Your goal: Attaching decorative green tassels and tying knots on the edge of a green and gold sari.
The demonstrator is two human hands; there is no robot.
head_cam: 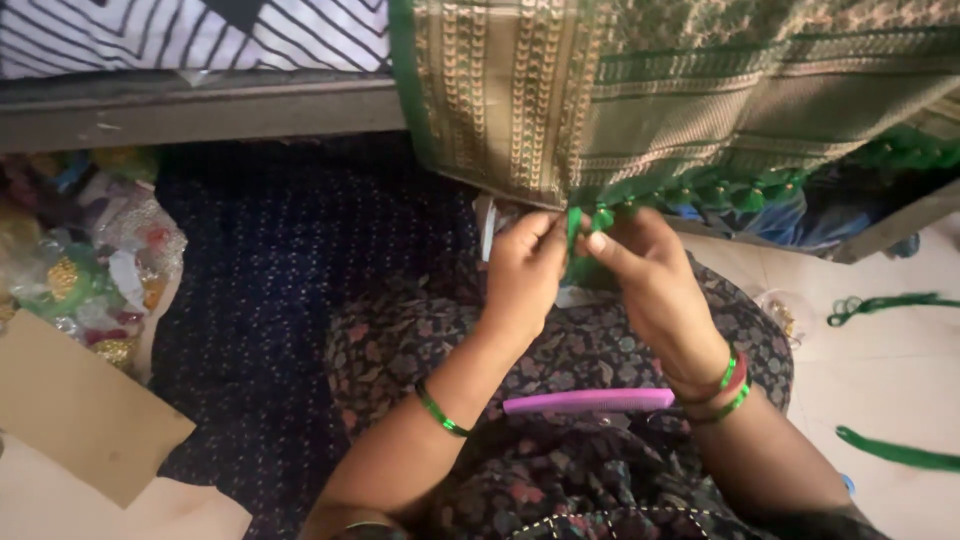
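pink comb (588, 401) on lap | left hand (525, 275), right hand (650, 275) pinching green tassel (585, 225), mostly hidden

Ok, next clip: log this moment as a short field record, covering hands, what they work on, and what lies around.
left hand: pinches green thread at the cloth's edge
right hand: fingers on the same green tassel
cloth: green and gold woven fabric, hanging, row of green tassels along its hem
lap: pink comb lying across it
floor, right: loose green threads
left side: clear bag of colourful bits, cardboard piece
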